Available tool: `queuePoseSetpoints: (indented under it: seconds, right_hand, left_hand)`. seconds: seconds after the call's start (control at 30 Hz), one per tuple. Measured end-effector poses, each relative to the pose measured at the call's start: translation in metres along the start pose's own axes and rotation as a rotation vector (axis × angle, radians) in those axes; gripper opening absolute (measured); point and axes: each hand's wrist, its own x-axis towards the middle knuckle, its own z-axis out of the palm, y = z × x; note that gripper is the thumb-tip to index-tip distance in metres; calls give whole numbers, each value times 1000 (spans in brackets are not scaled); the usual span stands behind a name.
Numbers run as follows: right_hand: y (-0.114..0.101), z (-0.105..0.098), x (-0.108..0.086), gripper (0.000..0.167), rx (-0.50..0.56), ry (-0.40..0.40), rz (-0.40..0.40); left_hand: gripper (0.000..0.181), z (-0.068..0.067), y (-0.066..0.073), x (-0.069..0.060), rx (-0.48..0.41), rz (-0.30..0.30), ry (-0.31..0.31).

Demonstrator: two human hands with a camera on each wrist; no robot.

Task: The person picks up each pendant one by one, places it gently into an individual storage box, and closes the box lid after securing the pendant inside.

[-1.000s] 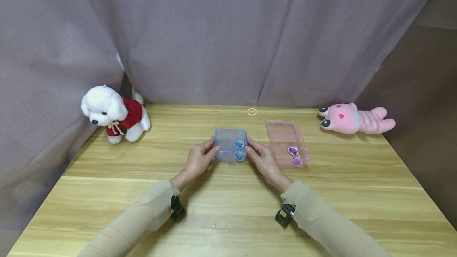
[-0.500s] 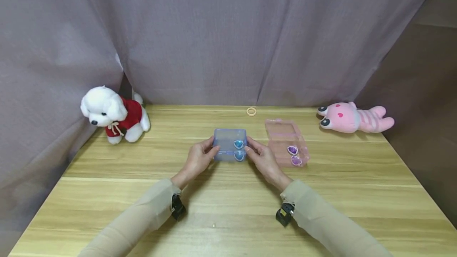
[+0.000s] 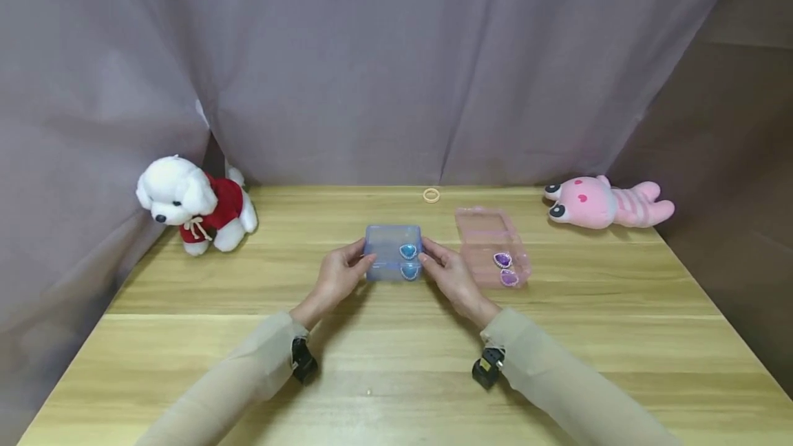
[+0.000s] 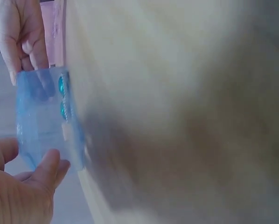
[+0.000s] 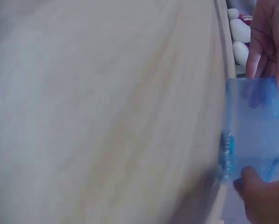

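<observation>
A translucent blue plastic box (image 3: 384,243) is held level between both hands, near the middle of the table. Two blue heart-shaped gems (image 4: 63,109) with beaded silver edges lie inside it, toward its right end in the head view. My left hand (image 3: 337,274) grips the left end, thumb on the front. At the right end, my right hand (image 3: 455,281) grips it the same way. Just right of that hand, a translucent pink box (image 3: 483,246) lies with its lid spread back. Two purple heart-shaped gems (image 3: 502,260) show in its near half.
A yellowish ring (image 3: 431,195) lies near the table's back edge. At the back left sits a white plush dog (image 3: 198,205) in red; at the back right lies a pink plush toy (image 3: 610,203). A grey curtain (image 3: 347,74) hangs behind the wooden table (image 3: 396,391).
The whole head view has shifted slightly, with things appearing a little further left. Both hands keep their grip on the blue box, and nothing else has visibly moved.
</observation>
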Motion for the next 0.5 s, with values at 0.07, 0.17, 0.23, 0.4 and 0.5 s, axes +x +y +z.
queuePoseSetpoints:
  seconds: [0.07, 0.17, 0.23, 0.4, 0.5]
  right_hand:
    - [-5, -4, -3, 49, -22, 9, 2]
    - [-20, -22, -6, 46, -106, 48, -39]
    - [-31, -42, -7, 44, -145, 96, -95]
    - [-34, -110, -15, 44, -182, 178, -188]
    - [-20, -144, -24, 46, -236, 167, -188]
  left_hand:
    - [51, -3, 1, 1, 14, -13, -5]
    - [54, -9, 12, 7, 27, -1, 11]
    - [53, -10, 23, 14, 4, 33, 29]
    - [50, 9, 60, 35, -82, 60, -54]
    - [50, 33, 76, 49, -161, -12, -157]
